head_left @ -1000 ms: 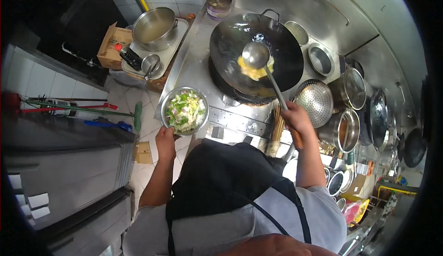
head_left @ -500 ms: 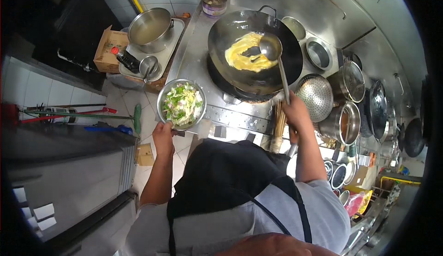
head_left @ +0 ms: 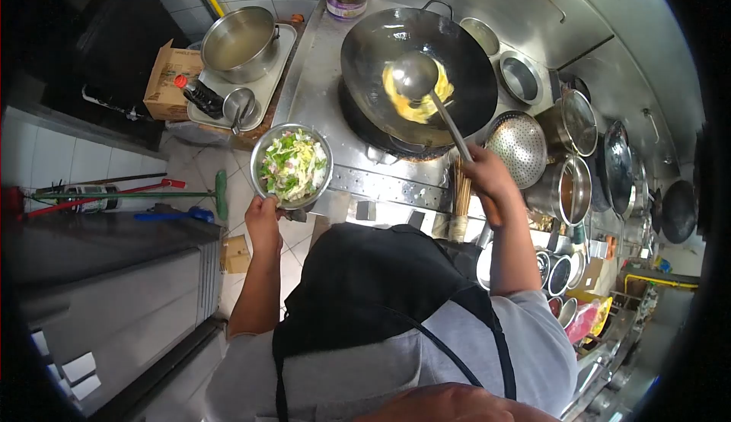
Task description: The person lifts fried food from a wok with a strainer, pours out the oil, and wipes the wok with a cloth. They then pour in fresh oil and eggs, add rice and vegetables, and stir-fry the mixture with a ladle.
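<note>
My left hand (head_left: 263, 220) grips the near rim of a steel bowl (head_left: 329, 174) filled with chopped greens and pale shreds (head_left: 293, 165), held left of the stove. My right hand (head_left: 489, 172) is closed round the handle of a metal ladle (head_left: 415, 76). The ladle's round head is inside the black wok (head_left: 365, 57), over yellow egg (head_left: 415, 110) at the bottom, and hides part of it. The wok sits on the burner.
Right of the wok are a perforated strainer (head_left: 517, 150), a metal pan (head_left: 521, 77) and several pots. A bamboo brush (head_left: 460, 205) stands near my right hand. At left, a tray (head_left: 283, 60) holds a steel pot (head_left: 240, 41), a red-capped bottle (head_left: 202, 98) and a small cup (head_left: 240, 104).
The ladle head has moved left across the wok, and the egg is bunched into a smaller patch beneath it. My right hand has shifted slightly; my left hand still holds the bowl.
</note>
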`<state>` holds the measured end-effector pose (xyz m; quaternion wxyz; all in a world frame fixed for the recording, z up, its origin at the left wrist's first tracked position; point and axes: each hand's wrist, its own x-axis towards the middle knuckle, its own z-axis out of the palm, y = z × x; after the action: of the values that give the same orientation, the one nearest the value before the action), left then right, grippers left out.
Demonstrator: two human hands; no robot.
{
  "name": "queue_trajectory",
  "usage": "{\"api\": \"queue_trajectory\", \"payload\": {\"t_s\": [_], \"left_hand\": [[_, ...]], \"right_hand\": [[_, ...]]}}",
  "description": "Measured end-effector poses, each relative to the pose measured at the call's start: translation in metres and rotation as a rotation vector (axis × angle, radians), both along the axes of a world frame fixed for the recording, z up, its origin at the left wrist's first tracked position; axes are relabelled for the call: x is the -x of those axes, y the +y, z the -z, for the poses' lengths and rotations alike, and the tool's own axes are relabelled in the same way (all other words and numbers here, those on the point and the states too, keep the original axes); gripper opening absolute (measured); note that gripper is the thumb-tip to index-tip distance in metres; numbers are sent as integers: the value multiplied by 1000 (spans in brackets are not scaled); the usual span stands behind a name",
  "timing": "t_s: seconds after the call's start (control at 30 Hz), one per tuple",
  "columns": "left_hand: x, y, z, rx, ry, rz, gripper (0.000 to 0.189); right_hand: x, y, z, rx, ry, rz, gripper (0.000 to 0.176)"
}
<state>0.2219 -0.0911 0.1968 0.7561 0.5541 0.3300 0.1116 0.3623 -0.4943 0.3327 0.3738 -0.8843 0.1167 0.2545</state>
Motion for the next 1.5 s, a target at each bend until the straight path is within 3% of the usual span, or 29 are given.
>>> {"api": "queue_trajectory", "payload": {"t_s": [0.03,0.07,0.17,0.23,0.3,0.37,0.4,0.43,0.5,0.53,0.57,0.63,0.7,0.73,0.77,0.83,0.87,0.97,1.03,1.07,1.1,1.17,1.23,1.3,1.33,1.43,1.5], "left_hand": [[-2,-3,-6,0,9,-25,11],[-3,-3,-11,-5,19,-50,11],[-3,1,-16,-26,55,-38,11],[-2,5,-7,-28,44,-33,12],[-2,7,-6,-33,33,-4,12],[-7,4,-11,10,27,-24,13],[-5,3,-11,8,29,-28,13],[-4,3,-10,-6,32,-22,14],[-9,5,-10,-19,19,-18,15],[-8,4,-9,-10,29,-17,15],[-7,4,-8,0,44,-18,15],[-6,1,-13,9,49,-26,13],[-12,-2,-12,22,38,-20,12],[-12,-2,-11,26,20,-15,12],[-12,0,-10,26,1,-9,11],[-13,2,-10,15,14,-5,10],[-13,1,-10,14,34,-6,10],[-16,1,-10,-8,49,48,10],[-24,-1,-9,19,44,64,11],[-25,-1,-8,41,43,70,12],[-26,-1,-7,34,44,72,12],[-31,-2,-7,27,44,52,14],[-38,-3,-13,22,41,43,14],[-51,-7,-30,15,40,52,13],[-59,-12,-44,25,5,62,14],[-66,-20,-49,20,-46,64,16],[-76,-17,-53,0,-65,68,17]], "right_hand": [[-8,5,31,29,-95,13,57],[-15,-3,73,212,-412,-100,58],[7,-11,15,214,-191,-110,60],[14,-20,-24,-166,126,20,46],[0,-38,13,-631,156,138,36],[-14,-11,38,-731,57,312,34],[-22,2,36,-468,10,202,39],[-19,-2,36,-474,8,200,39],[-10,-16,35,29,-250,19,44],[-1,-13,-11,49,-116,-53,45],[-3,-44,6,-192,43,15,41],[-7,-39,-1,-410,128,64,48],[-14,-14,25,-450,50,212,44],[-26,1,29,-200,-46,74,51],[-22,1,32,-204,-44,76,51],[-10,9,24,275,-414,-176,53],[0,6,-6,260,-212,-110,55],[-8,-23,-2,-275,123,-14,55],[-18,0,23,-301,-8,108,52],[-25,13,18,-87,-2,43,52],[-22,10,23,-93,-1,45,52],[-10,0,37,235,-349,-108,52],[2,-7,-13,99,-69,-104,52],[-8,-9,-17,-188,189,32,51],[-15,-5,-5,-189,189,44,51],[-27,6,50,-238,-11,76,50],[-20,2,64,297,-437,-54,50]]}}
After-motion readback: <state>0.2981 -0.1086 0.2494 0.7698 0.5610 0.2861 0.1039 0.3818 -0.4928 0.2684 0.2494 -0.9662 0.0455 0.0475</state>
